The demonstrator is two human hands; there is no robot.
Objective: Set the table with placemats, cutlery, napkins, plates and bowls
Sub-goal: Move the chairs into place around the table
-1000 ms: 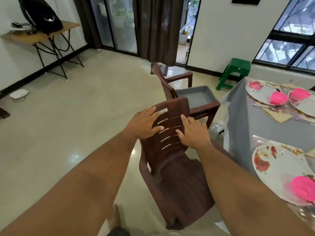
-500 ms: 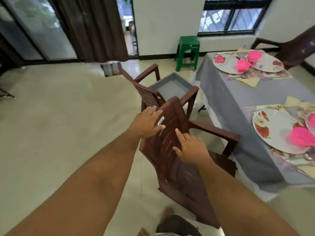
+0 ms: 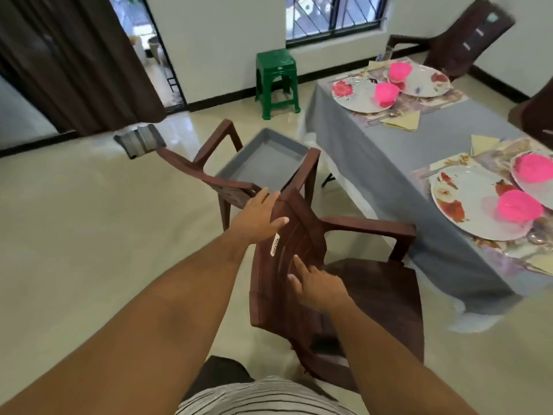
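- Grey cloth covers the worktop at the right, hanging down past its edge toward the pale glossy tiled floor.
- Two place settings lie at the near end: a floral plate with a pink bowl on it, and beside it a second pink bowl on another plate cut off by the frame.
- Two more flowered plates sit at the far end, each with a pink bowl, on patterned placemats; a folded cream napkin lies near them.
- Brown plastic chair stands just beside the worktop's near corner, its armrest close to the hanging cloth.
- Left hand lies flat with fingers spread on the top of the chair back; right hand presses open-palmed lower on the same back.
- A second brown chair stands just behind, carrying a grey tray on its seat.
- A green stool stands near the far wall under a barred window; a dark curtain hangs at the left by a glass door.
- Wide bare floor opens to the left.
- Another brown chair stands at the worktop's far end.
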